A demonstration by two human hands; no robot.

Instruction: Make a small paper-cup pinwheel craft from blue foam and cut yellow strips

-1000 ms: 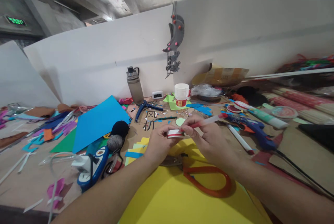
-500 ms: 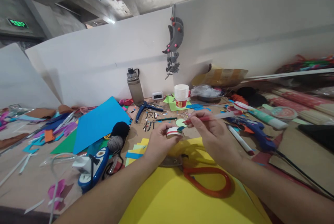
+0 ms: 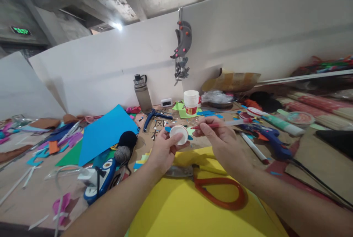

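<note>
Above a cluttered table (image 3: pixel 20 198), the person's left hand (image 3: pixel 162 152) pinches a round white piece (image 3: pixel 180 130), flat face showing, while the right hand (image 3: pixel 224 143) grips a red pen (image 3: pixel 233 123), tip just beside that piece.

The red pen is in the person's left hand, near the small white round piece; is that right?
Not the left hand: the head view shows the red pen in the right hand, near the small white round piece.
</note>
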